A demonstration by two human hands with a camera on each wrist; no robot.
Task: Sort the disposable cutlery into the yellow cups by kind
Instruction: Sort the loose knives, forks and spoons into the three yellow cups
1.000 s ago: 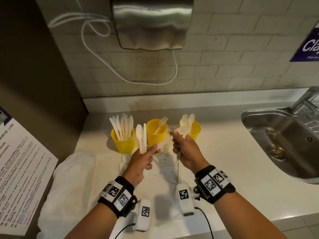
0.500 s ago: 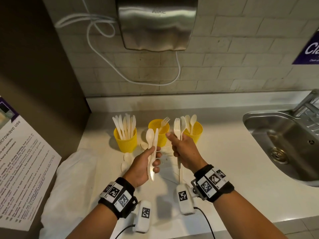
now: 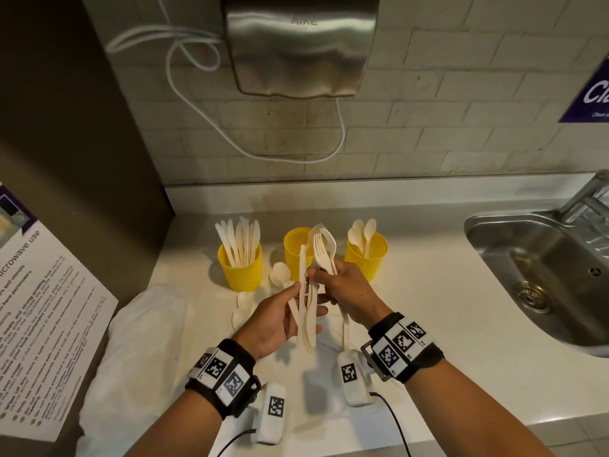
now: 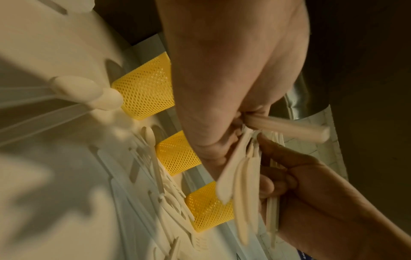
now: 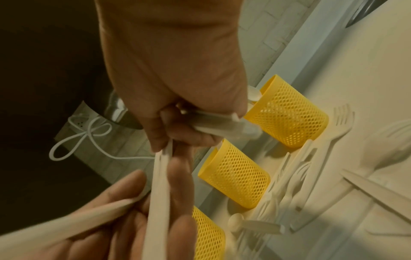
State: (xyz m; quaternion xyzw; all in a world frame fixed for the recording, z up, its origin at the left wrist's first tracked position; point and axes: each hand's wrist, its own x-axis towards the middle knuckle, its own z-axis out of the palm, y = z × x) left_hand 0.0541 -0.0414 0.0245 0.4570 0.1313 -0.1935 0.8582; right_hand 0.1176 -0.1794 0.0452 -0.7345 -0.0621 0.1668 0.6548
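Cutlery bundle [image 3: 308,305]: knives + forks, held between both hands, in front of middle cup.
L hand [image 3: 273,319]: fingers curled round knife handles.
R hand [image 3: 351,291]: grips forks [image 3: 321,250], tines up.
Cups [image 3: 240,270]: three yellow, just beyond hands; L knives, mid fork, R spoons.
Loose spoons [image 3: 245,300]: on counter [image 3: 428,308], just left of L hand.

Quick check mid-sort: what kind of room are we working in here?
Probably a shared office or campus pantry: a steel sink set in a white counter, a wall-mounted hand dryer on tile, and a posted microwave-use notice at the left.
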